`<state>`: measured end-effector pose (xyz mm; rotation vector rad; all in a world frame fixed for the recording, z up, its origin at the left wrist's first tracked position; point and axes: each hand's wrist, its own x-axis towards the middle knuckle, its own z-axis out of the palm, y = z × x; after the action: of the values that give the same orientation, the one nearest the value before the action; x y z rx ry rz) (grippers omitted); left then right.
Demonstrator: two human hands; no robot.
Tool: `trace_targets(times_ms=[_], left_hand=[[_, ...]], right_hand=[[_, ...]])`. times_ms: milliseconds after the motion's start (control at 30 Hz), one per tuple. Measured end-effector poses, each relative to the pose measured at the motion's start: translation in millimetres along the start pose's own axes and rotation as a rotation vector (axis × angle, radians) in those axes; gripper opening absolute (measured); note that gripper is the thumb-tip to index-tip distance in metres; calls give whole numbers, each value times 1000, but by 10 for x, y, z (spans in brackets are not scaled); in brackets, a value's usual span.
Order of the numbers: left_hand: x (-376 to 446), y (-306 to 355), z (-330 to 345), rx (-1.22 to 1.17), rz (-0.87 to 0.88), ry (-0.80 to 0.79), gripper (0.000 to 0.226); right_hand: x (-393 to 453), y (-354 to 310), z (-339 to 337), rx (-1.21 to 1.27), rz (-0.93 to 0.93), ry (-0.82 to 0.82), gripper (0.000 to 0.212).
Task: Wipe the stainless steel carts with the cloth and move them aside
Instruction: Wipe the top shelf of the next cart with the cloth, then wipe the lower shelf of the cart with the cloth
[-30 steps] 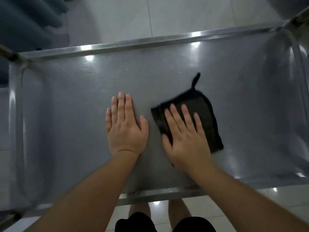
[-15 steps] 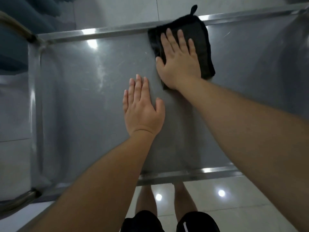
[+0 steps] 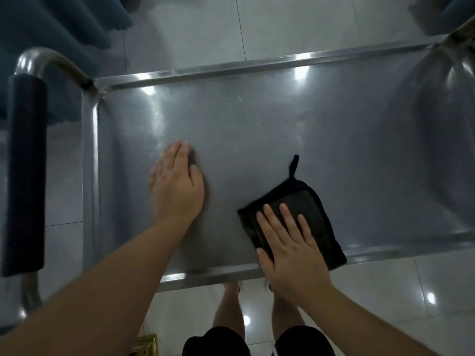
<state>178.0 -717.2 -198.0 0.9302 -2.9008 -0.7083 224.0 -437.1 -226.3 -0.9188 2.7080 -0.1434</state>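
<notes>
Right hand (image 3: 293,249) presses flat on the black cloth (image 3: 309,206) — left hand (image 3: 177,186) lies flat, empty, bracing the cart's tray (image 3: 257,124). Cloth overhangs the near rim — it could slip off.

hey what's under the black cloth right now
The black cloth lies flat on the steel cart top, near its front edge. The right hand presses on it with straight fingers. The patch of metal beneath the cloth is covered, so its state cannot be seen.

Indoor service room: glossy floor tiles (image 3: 295,27), teal curtain (image 3: 51,29), steel cart (image 3: 257,65).
</notes>
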Motion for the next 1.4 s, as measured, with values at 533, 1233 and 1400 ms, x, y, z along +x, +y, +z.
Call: trace_targets(times_ms=[533,1233,1400], left_hand=[[-107,-385,138,225,187,-46,69],[-104,-354,-35,184,146,-205,71],[23,-217,-341,308,161,-402,74]], right_hand=[[2767,-51,-652,39,279,34,83],[-307,-704,-90,272,-190,-36,52],[-295,-848,-366,332,-47,-135,39]])
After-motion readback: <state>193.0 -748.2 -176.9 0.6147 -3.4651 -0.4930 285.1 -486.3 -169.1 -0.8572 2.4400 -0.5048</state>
